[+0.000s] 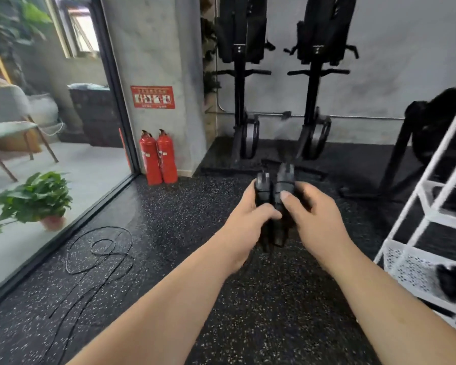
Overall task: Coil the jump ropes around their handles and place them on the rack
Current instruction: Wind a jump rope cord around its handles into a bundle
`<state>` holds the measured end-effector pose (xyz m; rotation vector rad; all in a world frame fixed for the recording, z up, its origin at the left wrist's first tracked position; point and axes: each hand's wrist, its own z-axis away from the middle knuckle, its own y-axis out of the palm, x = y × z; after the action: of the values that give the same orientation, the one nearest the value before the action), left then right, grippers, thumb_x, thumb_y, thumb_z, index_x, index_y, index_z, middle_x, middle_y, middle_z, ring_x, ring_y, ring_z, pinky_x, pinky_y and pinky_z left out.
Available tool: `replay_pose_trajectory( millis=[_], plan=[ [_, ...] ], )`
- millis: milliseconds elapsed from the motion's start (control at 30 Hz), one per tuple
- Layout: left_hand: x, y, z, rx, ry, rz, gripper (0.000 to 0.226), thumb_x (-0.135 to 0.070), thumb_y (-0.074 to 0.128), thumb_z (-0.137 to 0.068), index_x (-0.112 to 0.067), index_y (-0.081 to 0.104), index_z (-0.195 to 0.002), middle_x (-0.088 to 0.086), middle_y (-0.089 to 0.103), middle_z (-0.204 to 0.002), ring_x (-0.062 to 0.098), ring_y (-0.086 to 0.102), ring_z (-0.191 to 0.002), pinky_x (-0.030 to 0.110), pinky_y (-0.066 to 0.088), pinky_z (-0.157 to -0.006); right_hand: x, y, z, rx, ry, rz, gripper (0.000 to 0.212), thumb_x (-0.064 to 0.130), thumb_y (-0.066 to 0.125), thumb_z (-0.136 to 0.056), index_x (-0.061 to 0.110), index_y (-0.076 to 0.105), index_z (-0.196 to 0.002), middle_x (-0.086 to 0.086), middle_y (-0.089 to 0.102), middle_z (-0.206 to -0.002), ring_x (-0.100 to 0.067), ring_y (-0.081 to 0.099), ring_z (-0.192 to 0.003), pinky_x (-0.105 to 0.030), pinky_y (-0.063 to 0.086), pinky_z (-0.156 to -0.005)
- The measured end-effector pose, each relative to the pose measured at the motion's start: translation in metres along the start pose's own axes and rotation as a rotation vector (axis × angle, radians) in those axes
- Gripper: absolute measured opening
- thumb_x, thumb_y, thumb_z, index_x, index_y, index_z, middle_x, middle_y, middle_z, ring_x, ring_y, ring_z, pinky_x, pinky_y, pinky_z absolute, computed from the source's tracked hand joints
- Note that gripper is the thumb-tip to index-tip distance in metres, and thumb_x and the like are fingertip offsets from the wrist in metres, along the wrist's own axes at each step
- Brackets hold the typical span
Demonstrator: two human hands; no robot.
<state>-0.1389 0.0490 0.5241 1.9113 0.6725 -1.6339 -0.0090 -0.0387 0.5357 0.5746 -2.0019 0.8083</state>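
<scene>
Two black jump rope handles [274, 185] stand side by side in front of me, with thin black cord wound around them. My left hand [248, 219] grips the left handle from the side. My right hand [316, 214] holds the right handle, thumb pressed on the wound cord. A second jump rope [100, 254] lies loose on the speckled floor at the left, its thin black cord in open loops. The white metal rack [416, 270] stands at the right edge, with a dark bundle [450, 283] on its perforated shelf.
Two red fire extinguishers [158, 159] stand by the grey pillar. Two black rowing machines [277, 75] are stored upright against the far wall. A glass wall runs along the left with a potted plant [34, 198] behind it. Black equipment [427, 133] sits behind the rack.
</scene>
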Motion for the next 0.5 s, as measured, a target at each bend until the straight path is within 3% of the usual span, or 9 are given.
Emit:
replay_pose_trajectory(
  millis=[100,200,300,500],
  plan=[
    [0.013,0.025,0.008,0.002,-0.078,0.086,0.044,-0.027,0.048,-0.102,-0.042,0.064,-0.140,0.000,0.073,-0.136,0.022,0.066,-0.130,0.054,0.050,-0.112,-0.016,-0.024,0.023,0.049,0.004,0.068,0.019,0.029,0.068,-0.103,0.038,0.071,-0.118,0.025,0.075,-0.103,0.006,0.068,-0.098,-0.012,0.048,-0.080],
    [0.044,0.037,0.023,-0.035,-0.148,0.014,0.036,-0.026,0.045,-0.115,-0.043,0.063,-0.141,-0.010,0.075,-0.131,0.011,0.068,-0.127,0.041,0.052,-0.112,-0.047,-0.027,0.052,0.101,0.084,0.064,0.022,0.031,0.067,-0.103,0.038,0.071,-0.123,0.028,0.075,-0.108,0.006,0.069,-0.100,-0.014,0.049,-0.083],
    [0.078,0.034,0.034,-0.014,-0.208,-0.090,0.037,-0.019,0.046,-0.116,-0.042,0.061,-0.140,-0.015,0.075,-0.128,0.007,0.068,-0.124,0.033,0.052,-0.109,-0.082,-0.022,0.074,0.169,0.214,0.017,0.021,0.029,0.066,-0.105,0.036,0.072,-0.124,0.024,0.077,-0.111,0.003,0.070,-0.104,-0.023,0.052,-0.090],
    [0.111,0.025,0.022,-0.092,-0.277,-0.118,0.030,-0.017,0.053,-0.113,-0.032,0.065,-0.137,-0.013,0.076,-0.126,0.006,0.070,-0.120,0.041,0.052,-0.113,-0.117,-0.008,0.064,0.238,0.304,0.078,0.019,0.035,0.063,-0.105,0.035,0.074,-0.121,0.022,0.077,-0.108,0.004,0.069,-0.100,-0.021,0.051,-0.085]
  ],
)
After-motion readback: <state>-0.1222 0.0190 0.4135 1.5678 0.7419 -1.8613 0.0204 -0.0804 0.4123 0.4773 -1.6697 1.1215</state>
